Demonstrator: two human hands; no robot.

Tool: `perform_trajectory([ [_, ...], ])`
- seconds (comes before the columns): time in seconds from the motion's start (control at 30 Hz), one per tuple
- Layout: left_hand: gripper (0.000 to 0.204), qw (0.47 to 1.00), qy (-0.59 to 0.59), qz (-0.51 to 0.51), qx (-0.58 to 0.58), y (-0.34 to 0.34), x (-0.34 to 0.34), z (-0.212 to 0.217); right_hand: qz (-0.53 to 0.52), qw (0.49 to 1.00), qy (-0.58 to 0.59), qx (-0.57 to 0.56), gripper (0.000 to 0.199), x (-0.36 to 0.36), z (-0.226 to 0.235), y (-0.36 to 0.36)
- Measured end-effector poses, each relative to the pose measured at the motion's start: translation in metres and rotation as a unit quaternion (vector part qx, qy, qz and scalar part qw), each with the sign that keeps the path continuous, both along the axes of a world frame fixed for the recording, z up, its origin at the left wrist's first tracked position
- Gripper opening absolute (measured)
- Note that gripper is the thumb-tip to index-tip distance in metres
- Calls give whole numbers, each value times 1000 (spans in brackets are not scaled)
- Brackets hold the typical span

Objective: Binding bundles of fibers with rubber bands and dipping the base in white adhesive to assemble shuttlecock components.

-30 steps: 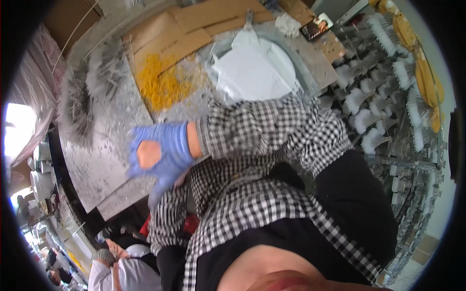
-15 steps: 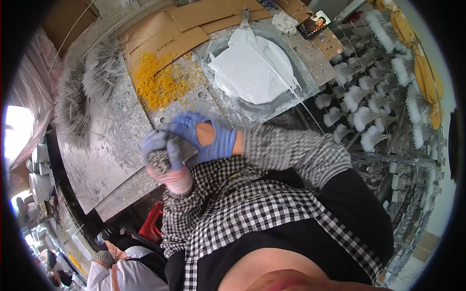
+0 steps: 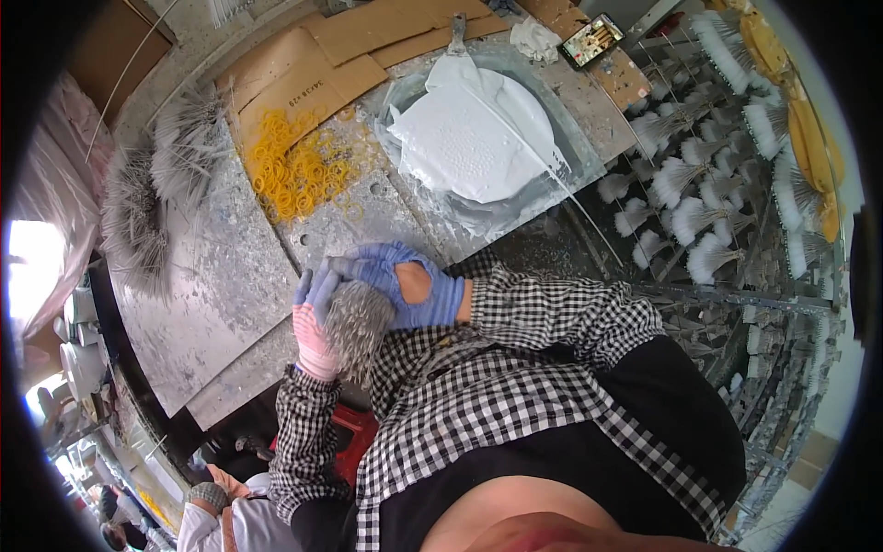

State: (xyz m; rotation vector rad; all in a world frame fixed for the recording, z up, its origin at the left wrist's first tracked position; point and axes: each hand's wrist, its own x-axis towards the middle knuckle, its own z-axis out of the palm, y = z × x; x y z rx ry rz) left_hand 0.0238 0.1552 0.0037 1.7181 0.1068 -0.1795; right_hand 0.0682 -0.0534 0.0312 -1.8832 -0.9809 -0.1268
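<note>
A thick bundle of thin grey wire-like strands (image 3: 357, 333) is held between my two gloved hands near the table's front edge, its many tips pointing toward me. My left hand (image 3: 315, 324), in a pink-and-grey glove, wraps the bundle's left side. From the right, my right hand (image 3: 418, 287), in a blue glove with a hole on its back, curls round the far side; its fingertips are partly hidden. Beyond my hands lies a loose pile of yellow rubber bands (image 3: 296, 175). More grey strand bundles (image 3: 138, 207) lie at the table's left.
A round mass of white paste (image 3: 469, 138) sits at the table's far middle, a thin rod across it and a scraper (image 3: 458, 35) behind. Cardboard (image 3: 303, 74) and a lit phone (image 3: 591, 41) lie farther back. Racks of fanned white-tipped bundles (image 3: 681, 184) stand right. A person (image 3: 230, 515) sits lower left.
The bundle has tilted and come a little right and toward me, so more of its strand tips show. My left forearm has swung more upright, and both hands have shifted right.
</note>
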Motion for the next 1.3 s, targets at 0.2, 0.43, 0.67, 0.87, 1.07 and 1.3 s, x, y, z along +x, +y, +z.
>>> perform_trajectory([
  [0.2,45,804,-265,-195,496,-7,-8,17,7,996,-45,-76,85,1,-21,-19],
  [0.43,61,776,-266,-182,542,-12,-7,17,8,996,-64,-67,83,-4,-18,-21],
  [0.67,65,850,-313,-126,405,-22,-15,31,-18,990,-72,-117,87,-3,-27,-23],
  [0.87,60,986,71,-112,-97,-21,-43,29,50,992,56,-102,97,-17,1,-25],
  [1.07,52,955,198,4,-219,-48,-84,61,88,857,462,-212,99,-47,9,-29],
  [1.3,33,939,276,86,-184,-44,-92,41,42,780,607,-145,105,-61,-29,-39],
])
